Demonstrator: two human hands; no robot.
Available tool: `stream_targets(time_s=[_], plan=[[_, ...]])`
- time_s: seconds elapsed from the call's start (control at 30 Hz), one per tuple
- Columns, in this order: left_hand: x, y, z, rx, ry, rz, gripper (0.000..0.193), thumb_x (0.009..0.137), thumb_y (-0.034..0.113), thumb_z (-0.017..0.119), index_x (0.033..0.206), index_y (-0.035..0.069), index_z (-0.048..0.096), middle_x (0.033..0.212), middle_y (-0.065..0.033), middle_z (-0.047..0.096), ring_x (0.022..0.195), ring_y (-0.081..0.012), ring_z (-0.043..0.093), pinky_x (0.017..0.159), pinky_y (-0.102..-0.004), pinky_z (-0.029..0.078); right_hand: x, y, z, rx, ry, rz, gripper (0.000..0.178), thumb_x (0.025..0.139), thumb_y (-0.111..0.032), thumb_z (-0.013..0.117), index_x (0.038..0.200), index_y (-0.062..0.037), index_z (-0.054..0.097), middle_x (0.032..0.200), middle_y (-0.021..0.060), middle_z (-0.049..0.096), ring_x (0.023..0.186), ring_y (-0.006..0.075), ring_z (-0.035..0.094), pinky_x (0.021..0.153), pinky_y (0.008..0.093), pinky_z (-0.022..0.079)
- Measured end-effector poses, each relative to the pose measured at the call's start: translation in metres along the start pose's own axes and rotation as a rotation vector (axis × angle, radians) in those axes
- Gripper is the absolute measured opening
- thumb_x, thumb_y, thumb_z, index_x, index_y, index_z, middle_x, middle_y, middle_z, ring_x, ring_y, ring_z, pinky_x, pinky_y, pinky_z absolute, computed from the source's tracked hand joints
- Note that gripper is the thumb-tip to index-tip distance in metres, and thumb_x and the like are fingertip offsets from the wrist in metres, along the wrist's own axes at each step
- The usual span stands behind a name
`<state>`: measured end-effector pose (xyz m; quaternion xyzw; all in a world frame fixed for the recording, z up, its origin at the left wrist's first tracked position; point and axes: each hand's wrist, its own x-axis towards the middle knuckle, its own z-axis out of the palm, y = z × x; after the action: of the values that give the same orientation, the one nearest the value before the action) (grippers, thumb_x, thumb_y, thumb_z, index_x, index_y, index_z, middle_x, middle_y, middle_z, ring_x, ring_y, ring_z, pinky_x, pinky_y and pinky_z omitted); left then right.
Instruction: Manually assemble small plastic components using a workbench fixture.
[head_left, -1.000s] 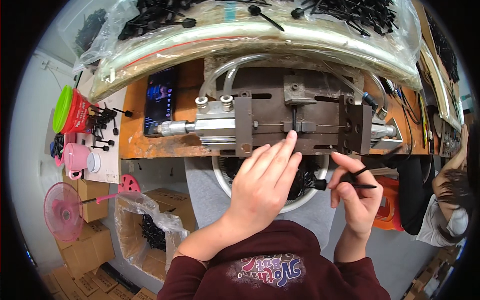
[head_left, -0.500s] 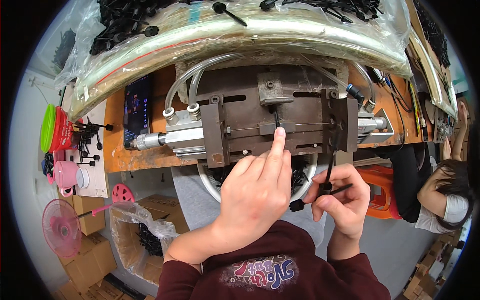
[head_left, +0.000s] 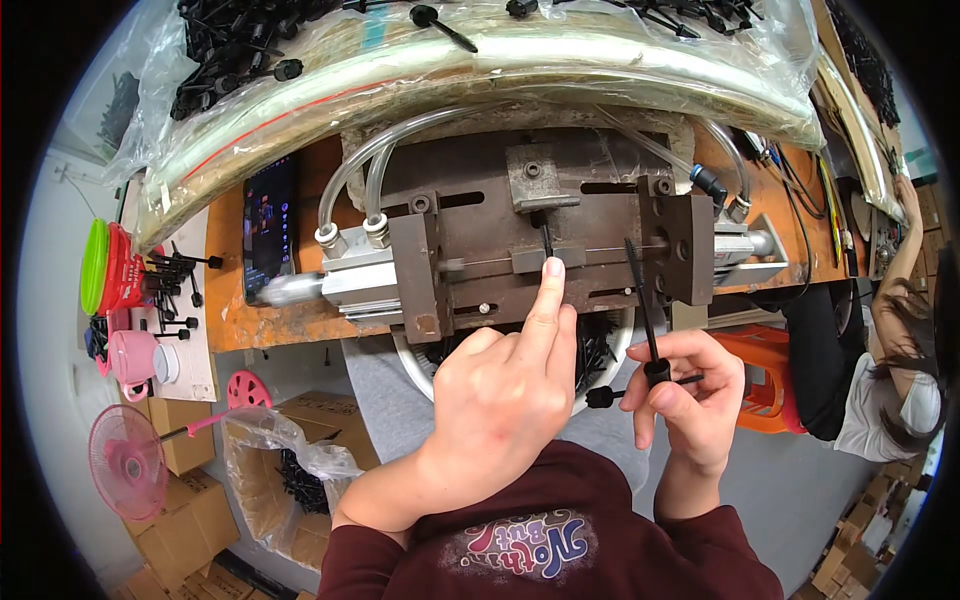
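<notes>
Black stem (head_left: pixel 547 238) is lying in the metal fixture (head_left: pixel 475 238), directly ahead of the left hand (head_left: pixel 505 390), which is standing nearer, its extended index finger (head_left: pixel 546 300) touching the stem's near end without grasping it. The stem's long axis is running fore-and-aft, near end pointing toward that finger. Right hand (head_left: pixel 693 395) is pinching black stemmed parts (head_left: pixel 650 335) between thumb and fingers.

I wore a dark maroon fabric sweatshirt (head_left: pixel 620 500). Across its chest ran a print of rounded, bubbly letters (head_left: pixel 530 545) in blue, violet and pink, pale at the edges, with a whitish speckled haze around them. My maroon left sleeve (head_left: pixel 362 568) and matching maroon right sleeve (head_left: pixel 725 558) ended on my forearms, leaving my left hand (head_left: pixel 505 380) and right hand (head_left: pixel 700 395) bare. Plain light-grey fabric trousers (head_left: pixel 375 390) covered my legs.
</notes>
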<state>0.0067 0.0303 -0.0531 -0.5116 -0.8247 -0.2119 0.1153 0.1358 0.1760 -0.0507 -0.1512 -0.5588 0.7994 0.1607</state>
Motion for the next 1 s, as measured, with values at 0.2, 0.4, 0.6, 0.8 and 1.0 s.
stream_targets(time_s=[0.2, 0.4, 0.6, 0.8, 1.0], plan=[[0.0, -0.005, -0.012, -0.188, 0.033, 0.018, 0.03, 0.072, 0.01, 0.079, 0.1, 0.001, 0.072, 0.119, -0.0117, 0.068, 0.063, -0.0169, 0.063, 0.057, -0.0257, 0.049, -0.004, -0.002, 0.006, -0.193, 0.131, 0.021, 0.027, 0.081, 0.004, 0.073, 0.107, 0.0098, 0.065, 0.082, 0.0144, 0.071, 0.057, 0.0108, 0.064, 0.047, 0.0212, 0.05], [-0.008, 0.006, -0.024, -0.501, 0.022, 0.088, 0.036, 0.068, 0.003, 0.082, 0.103, 0.0, 0.073, 0.109, -0.0155, 0.07, 0.076, -0.0228, 0.069, 0.075, -0.0308, 0.055, 0.0, 0.009, 0.007, -0.388, -0.093, -0.223, 0.025, 0.081, -0.011, 0.08, 0.102, -0.0006, 0.07, 0.07, 0.0019, 0.065, 0.06, 0.003, 0.057, 0.053, 0.0205, 0.046], [-0.015, 0.019, -0.016, -0.411, 0.183, 0.049, 0.034, 0.068, -0.007, 0.072, 0.102, -0.004, 0.071, 0.115, -0.0196, 0.066, 0.103, -0.0324, 0.066, 0.087, -0.0386, 0.053, 0.003, 0.002, 0.006, -0.189, -0.2, 0.042, 0.03, 0.085, -0.009, 0.077, 0.111, 0.0006, 0.067, 0.077, 0.0036, 0.065, 0.062, 0.0066, 0.06, 0.053, 0.0207, 0.046], [-0.016, 0.013, -0.021, -0.342, 0.178, 0.028, 0.03, 0.075, -0.01, 0.07, 0.104, -0.004, 0.069, 0.13, -0.0212, 0.057, 0.109, -0.0307, 0.062, 0.093, -0.0392, 0.051, -0.002, 0.005, -0.001, 0.087, -0.158, -0.136, 0.027, 0.093, -0.004, 0.064, 0.117, 0.0044, 0.059, 0.093, 0.0084, 0.065, 0.077, 0.0122, 0.068, 0.069, 0.0236, 0.053], [-0.017, 0.013, -0.031, -0.286, 0.238, 0.134, 0.02, 0.085, -0.002, 0.072, 0.104, -0.002, 0.07, 0.127, -0.0182, 0.061, 0.102, -0.0297, 0.066, 0.082, -0.0359, 0.055, -0.005, 0.003, 0.001, 0.057, -0.031, -0.183, 0.023, 0.097, -0.005, 0.058, 0.117, 0.0035, 0.06, 0.101, 0.0102, 0.069, 0.08, 0.0125, 0.069, 0.07, 0.0233, 0.053]])
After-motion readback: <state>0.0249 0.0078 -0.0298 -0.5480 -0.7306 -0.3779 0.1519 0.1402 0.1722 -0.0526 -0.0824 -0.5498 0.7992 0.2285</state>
